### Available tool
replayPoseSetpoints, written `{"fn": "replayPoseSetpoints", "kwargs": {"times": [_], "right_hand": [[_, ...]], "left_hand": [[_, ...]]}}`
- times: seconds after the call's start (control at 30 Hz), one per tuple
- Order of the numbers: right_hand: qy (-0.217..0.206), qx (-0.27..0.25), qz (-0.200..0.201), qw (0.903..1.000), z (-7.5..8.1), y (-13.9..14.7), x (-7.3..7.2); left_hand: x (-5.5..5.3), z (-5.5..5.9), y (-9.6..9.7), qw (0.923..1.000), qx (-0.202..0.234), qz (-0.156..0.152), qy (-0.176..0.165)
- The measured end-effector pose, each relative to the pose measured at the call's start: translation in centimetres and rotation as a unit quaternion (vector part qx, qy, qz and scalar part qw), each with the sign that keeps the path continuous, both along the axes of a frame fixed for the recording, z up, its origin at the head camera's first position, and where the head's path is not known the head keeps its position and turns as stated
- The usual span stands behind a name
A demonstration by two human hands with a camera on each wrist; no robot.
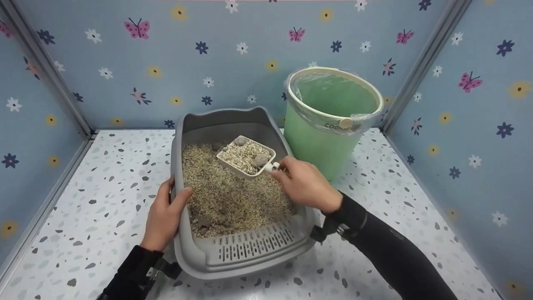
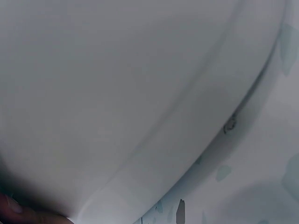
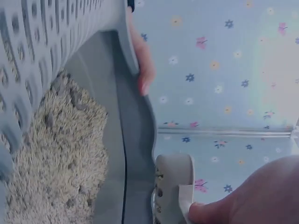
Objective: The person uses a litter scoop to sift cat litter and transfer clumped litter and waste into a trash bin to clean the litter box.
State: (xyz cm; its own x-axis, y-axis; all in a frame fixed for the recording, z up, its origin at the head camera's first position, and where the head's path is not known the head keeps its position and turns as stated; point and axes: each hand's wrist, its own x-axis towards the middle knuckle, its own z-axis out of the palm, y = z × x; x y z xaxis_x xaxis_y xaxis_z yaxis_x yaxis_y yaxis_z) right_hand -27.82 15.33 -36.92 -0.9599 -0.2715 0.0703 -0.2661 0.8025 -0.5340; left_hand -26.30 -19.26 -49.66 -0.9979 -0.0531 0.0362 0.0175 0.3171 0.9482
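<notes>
A white litter scoop (image 1: 247, 155), loaded with pale litter and a few grey clumps, hangs over the litter box. My right hand (image 1: 306, 181) grips its short handle between thumb and fingers. The grey litter box (image 1: 195, 262) stands beneath, holding tan litter (image 1: 237, 204) with darker clumps toward its near left corner. At the box's left side, my left hand (image 1: 166, 212) holds the rim, thumb over the edge and fingers outside. In the right wrist view the scoop (image 3: 175, 186) shows from its side, above the litter. The left wrist view is mostly filled by the box's outer wall (image 2: 117, 93).
A green bin (image 1: 320, 141) with a clear plastic liner and cream rim stands close behind the box on the right. Blue patterned panels (image 1: 225, 62) enclose the speckled white surface (image 1: 112, 200) at the back and both sides.
</notes>
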Motion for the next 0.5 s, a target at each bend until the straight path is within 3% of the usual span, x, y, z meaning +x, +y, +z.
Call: {"fn": "replayPoseSetpoints", "kwargs": {"times": [0.2,0.4,0.5], "right_hand": [[-0.012,-0.021,-0.002,0.9997,-0.7,-2.0,-0.5],[-0.03,-0.056,-0.018,0.9978,-0.7,-1.5,1.5],[-0.03,-0.084,-0.007,0.996,-0.7,-2.1,1.4]], "left_hand": [[-0.3,0.3,-0.6,0.9999,-0.004,0.002,0.011],[-0.1,0.3,-0.6,1.0,-0.007,0.002,0.002],[0.1,0.3,-0.9,0.9999,-0.009,0.007,0.004]]}}
